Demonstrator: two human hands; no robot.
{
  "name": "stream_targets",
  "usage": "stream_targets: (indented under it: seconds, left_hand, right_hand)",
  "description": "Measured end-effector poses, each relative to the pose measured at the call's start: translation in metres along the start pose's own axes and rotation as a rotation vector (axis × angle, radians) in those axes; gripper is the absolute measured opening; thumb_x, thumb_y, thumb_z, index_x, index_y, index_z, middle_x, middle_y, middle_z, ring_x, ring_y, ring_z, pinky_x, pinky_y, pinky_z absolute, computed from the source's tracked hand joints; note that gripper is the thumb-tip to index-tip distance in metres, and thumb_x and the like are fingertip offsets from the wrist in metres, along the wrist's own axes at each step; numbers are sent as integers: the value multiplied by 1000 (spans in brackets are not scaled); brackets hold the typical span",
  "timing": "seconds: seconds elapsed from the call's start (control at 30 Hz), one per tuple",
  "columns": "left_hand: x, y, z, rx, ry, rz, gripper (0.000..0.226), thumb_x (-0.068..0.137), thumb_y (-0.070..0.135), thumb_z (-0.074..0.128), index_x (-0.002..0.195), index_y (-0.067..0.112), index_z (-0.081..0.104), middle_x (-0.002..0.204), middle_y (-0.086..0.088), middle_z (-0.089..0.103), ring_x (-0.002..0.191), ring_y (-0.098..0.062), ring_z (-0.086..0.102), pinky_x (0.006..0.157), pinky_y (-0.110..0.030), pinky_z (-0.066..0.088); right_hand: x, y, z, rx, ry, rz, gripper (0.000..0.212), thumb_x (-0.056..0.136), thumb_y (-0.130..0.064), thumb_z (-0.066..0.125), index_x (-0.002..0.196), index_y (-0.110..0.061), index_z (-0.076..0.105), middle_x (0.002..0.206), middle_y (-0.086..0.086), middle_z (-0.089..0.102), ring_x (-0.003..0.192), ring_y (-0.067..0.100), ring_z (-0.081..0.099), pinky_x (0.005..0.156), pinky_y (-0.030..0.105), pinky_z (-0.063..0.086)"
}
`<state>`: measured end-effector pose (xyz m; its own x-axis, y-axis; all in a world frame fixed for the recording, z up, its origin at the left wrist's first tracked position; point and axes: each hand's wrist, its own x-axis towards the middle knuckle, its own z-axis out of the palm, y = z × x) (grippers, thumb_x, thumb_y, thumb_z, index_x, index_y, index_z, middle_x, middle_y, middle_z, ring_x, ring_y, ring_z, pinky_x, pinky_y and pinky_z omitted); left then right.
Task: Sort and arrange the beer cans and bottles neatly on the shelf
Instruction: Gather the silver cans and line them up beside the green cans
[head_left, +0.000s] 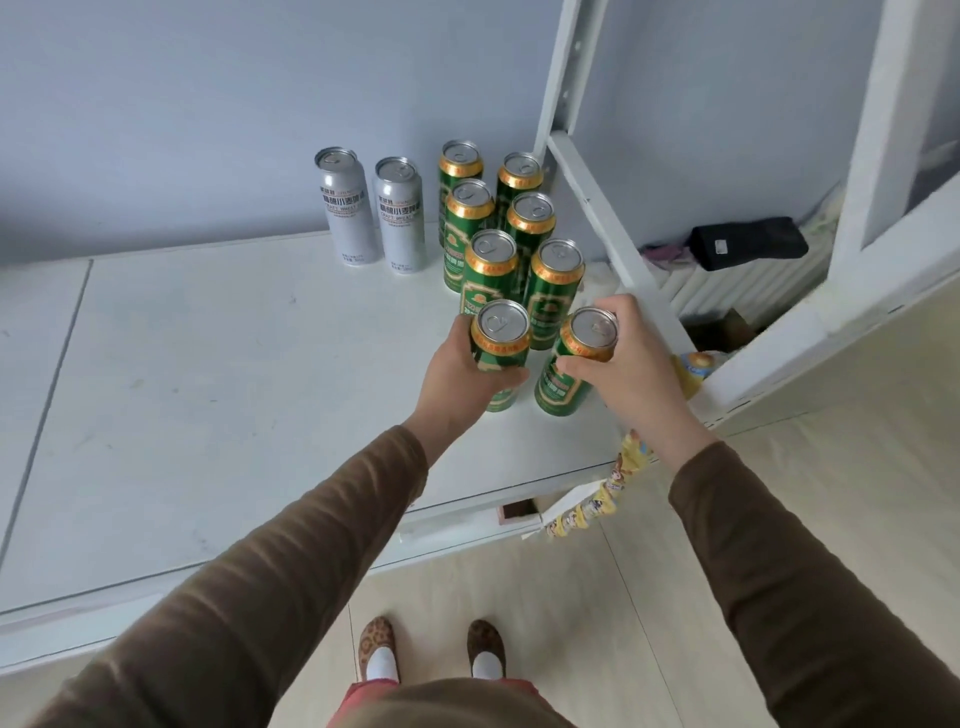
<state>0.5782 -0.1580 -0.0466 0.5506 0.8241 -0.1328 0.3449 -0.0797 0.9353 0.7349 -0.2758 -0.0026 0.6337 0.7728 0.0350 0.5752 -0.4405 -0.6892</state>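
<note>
Several green beer cans with gold rims stand in two rows on the white shelf (208, 374), running back toward the wall. My left hand (462, 374) grips the front green can of the left row (501, 338). My right hand (618, 358) grips the front green can of the right row (571, 379), which leans slightly. Both cans touch the shelf near its front right corner. Two silver cans (374, 213) stand side by side at the back, left of the green rows.
A white upright post and slanted brace (613, 223) stand right of the cans. Behind it lie a radiator and a black case (748, 241). A yellow packet string (597, 504) hangs at the shelf's front edge. My feet in patterned slippers stand on the pale floor.
</note>
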Motion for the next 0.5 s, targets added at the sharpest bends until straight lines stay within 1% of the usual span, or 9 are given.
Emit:
stream_targets:
  seconds: [0.07, 0.17, 0.27, 0.33, 0.4, 0.5]
  left_hand:
    - [1, 2, 9, 24, 35, -5, 63, 67, 24, 88, 119, 23, 52, 107, 11, 67, 98, -12, 65, 89, -40, 56]
    - [0, 3, 17, 59, 75, -10, 63, 67, 25, 88, 119, 23, 52, 108, 10, 67, 99, -13, 65, 89, -41, 56]
    - [-1, 3, 21, 82, 98, -17, 62, 67, 26, 88, 117, 23, 51, 106, 12, 65, 98, -11, 64, 90, -43, 56]
    - [-1, 3, 21, 94, 97, -26, 65, 67, 26, 88, 120, 23, 51, 108, 11, 66, 99, -12, 64, 91, -44, 55]
    - [-4, 3, 19, 110, 87, -29, 72, 68, 28, 89, 128, 23, 48, 116, 8, 65, 107, -15, 63, 96, -44, 53]
    - [-12, 7, 5, 156, 74, -4, 87, 70, 32, 89, 141, 25, 39, 139, 4, 57, 129, -15, 52, 108, -38, 44]
  right_hand:
    - [5, 4, -1, -10, -30, -52, 64, 74, -28, 86, 124, -26, 47, 113, -12, 57, 104, 14, 57, 87, 34, 50]
    - [11, 10, -2, -43, -84, -105, 64, 76, -32, 84, 126, -25, 44, 120, -6, 58, 107, 17, 57, 83, 29, 44]
    - [14, 15, -5, -70, -128, -136, 66, 78, -34, 82, 130, -23, 42, 128, -2, 56, 112, 20, 56, 83, 29, 42]
    - [16, 17, -7, -88, -162, -150, 69, 79, -35, 82, 133, -22, 41, 132, 0, 55, 115, 22, 56, 84, 29, 42]
    - [18, 15, -10, -117, -196, -162, 75, 79, -37, 82, 138, -21, 39, 136, 3, 53, 119, 24, 54, 87, 31, 43]
    - [20, 3, -15, -129, -181, -210, 82, 79, -46, 79, 144, -22, 35, 141, 3, 49, 125, 25, 47, 96, 37, 42]
